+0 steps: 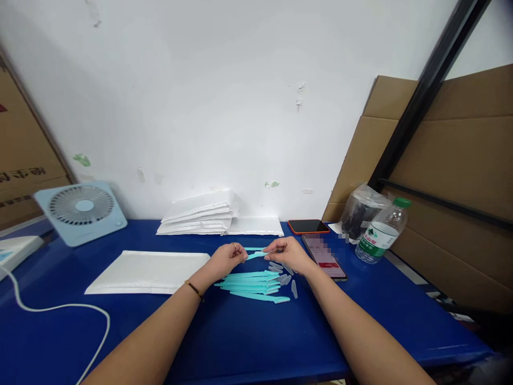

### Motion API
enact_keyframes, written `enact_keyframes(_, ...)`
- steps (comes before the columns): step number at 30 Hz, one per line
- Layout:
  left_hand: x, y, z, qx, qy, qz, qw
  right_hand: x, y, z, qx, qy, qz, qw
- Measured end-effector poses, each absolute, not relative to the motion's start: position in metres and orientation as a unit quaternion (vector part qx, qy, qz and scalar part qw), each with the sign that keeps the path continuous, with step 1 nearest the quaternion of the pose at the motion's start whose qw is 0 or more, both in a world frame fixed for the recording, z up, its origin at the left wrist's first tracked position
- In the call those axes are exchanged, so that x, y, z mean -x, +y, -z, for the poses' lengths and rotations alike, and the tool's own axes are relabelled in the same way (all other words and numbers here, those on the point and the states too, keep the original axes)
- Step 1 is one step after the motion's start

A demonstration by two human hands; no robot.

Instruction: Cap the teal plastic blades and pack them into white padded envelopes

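Midway between the near and far edges of the blue table [248, 342], the left hand [228, 259] and right hand [290, 255] are pinching opposite ends of a slim turquoise tool [256, 255], above a pile of similar tools [248, 282] and loose clear pieces [294, 289]. A lit phone [324, 259] is lying close beside the right wrist, while a fan [84, 206] is occupying the far left corner and stacked white envelopes [196, 214], contents hidden, are lining the far edge. Toward the far right corner, a clear bag [360, 198] is holding something dark [358, 216] behind a green-capped bottle [379, 235].
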State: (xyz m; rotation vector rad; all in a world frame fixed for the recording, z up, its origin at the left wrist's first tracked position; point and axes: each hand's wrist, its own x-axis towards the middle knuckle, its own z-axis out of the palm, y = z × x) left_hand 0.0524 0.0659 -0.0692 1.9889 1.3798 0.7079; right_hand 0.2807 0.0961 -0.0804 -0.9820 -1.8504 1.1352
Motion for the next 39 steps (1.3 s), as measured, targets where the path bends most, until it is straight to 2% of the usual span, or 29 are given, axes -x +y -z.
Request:
enact_keyframes(3, -0.054, 0.064, 0.068, -0.753, 0.549, -0.305, 0.198, -0.286, 0.106, 0.085, 0.414, -0.722, -0.397, 0.386)
enact_keyframes(5, -0.054, 0.062, 0.068, -0.773, 0.545, -0.285, 0.156, -0.293, 0.112, 0.086, 0.448, -0.736, -0.337, 0.379)
enact_keyframes(9, -0.053, 0.059, 0.072, -0.822, 0.495, -0.187, 0.211, -0.302, 0.114, 0.082, 0.480, -0.790, -0.206, 0.321)
enact_keyframes(13, -0.055, 0.059, 0.077, -0.811, 0.510, -0.154, 0.241, -0.304, 0.107, 0.077, 0.470, -0.833, -0.165, 0.242)
enact_keyframes(23, -0.048, 0.062, 0.073, -0.779, 0.559, -0.229, 0.170, -0.294, 0.105, 0.079, 0.463, -0.860, -0.083, 0.198)
enact_keyframes(26, -0.047, 0.065, 0.075, -0.776, 0.561, -0.237, 0.167, -0.296, 0.105, 0.080, 0.458, -0.861, -0.088, 0.206)
enact_keyframes(31, -0.046, 0.071, 0.082, -0.777, 0.545, -0.259, 0.178, -0.305, 0.104, 0.079, 0.440, -0.855, -0.173, 0.211)
enact_keyframes(36, -0.046, 0.071, 0.084, -0.770, 0.550, -0.266, 0.183, -0.305, 0.103, 0.076, 0.466, -0.838, -0.153, 0.240)
enact_keyframes(39, -0.046, 0.070, 0.083, -0.768, 0.551, -0.265, 0.191, -0.310, 0.100, 0.071, 0.450, -0.844, -0.180, 0.231)
